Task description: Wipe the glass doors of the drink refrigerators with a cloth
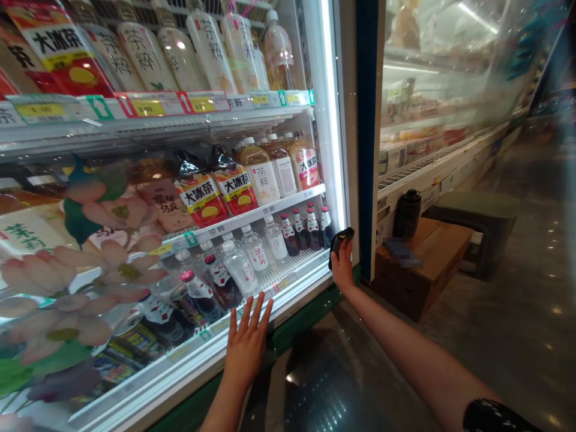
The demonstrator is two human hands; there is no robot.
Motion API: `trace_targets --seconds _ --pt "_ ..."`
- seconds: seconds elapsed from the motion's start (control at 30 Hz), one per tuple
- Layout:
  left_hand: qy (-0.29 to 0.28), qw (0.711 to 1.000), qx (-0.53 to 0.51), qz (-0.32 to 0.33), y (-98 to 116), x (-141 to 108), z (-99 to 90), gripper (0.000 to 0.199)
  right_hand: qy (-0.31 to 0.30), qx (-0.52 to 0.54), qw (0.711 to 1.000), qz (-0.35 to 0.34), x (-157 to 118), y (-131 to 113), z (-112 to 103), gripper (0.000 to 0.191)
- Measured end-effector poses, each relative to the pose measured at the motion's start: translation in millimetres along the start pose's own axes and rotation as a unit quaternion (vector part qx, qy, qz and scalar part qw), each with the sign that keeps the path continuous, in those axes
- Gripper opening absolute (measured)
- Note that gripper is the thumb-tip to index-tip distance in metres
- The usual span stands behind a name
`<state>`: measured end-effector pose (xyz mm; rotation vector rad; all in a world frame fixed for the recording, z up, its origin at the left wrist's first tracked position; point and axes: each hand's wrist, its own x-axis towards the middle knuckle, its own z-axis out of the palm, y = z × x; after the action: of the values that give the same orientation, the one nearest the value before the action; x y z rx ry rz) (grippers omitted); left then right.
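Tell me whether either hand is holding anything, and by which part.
The right hand seems to hold a black object by its lower right side, at the cooler's edge. The left hand, fingers spread, holds nothing.

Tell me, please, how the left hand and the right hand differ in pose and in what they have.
The left hand has its fingers spread, with no object visible in it; the right hand has its fingers on a black object. The left hand is before the fridge's lower edge, the right hand farther right, beside its side frame. Both are bare.
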<state>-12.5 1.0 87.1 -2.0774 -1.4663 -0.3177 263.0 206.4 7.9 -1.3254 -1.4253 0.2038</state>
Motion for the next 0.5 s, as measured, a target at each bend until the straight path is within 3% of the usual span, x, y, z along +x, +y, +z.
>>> trace_targets --seconds 0.13,0.23,0.37,0.43,0.5 --pt "-0.012 1.000 0.011 -0.003 -1 0 -5.1 0.089 -0.026 -0.022 0.994 -0.103 -15 -22 7 0.074" --pt "-0.010 1.000 0.015 -0.007 -3 -1 -7.0 0.087 -0.037 -0.055 0.980 -0.186 -37 -21 6 0.076" --pt "-0.009 1.000 0.020 -0.013 -6 -5 -7.4 0.084 0.010 -0.059 0.989 -0.132 -31 -21 5 0.078" --pt "-0.008 1.000 0.022 -0.014 -6 -6 -7.6 0.083 0.034 -0.059 0.993 -0.101 -22 -34 8 0.078" --pt "-0.007 1.000 0.024 -0.017 -6 -6 -7.8 0.083 0.032 -0.072 0.990 -0.119 -22 -50 10 0.080"
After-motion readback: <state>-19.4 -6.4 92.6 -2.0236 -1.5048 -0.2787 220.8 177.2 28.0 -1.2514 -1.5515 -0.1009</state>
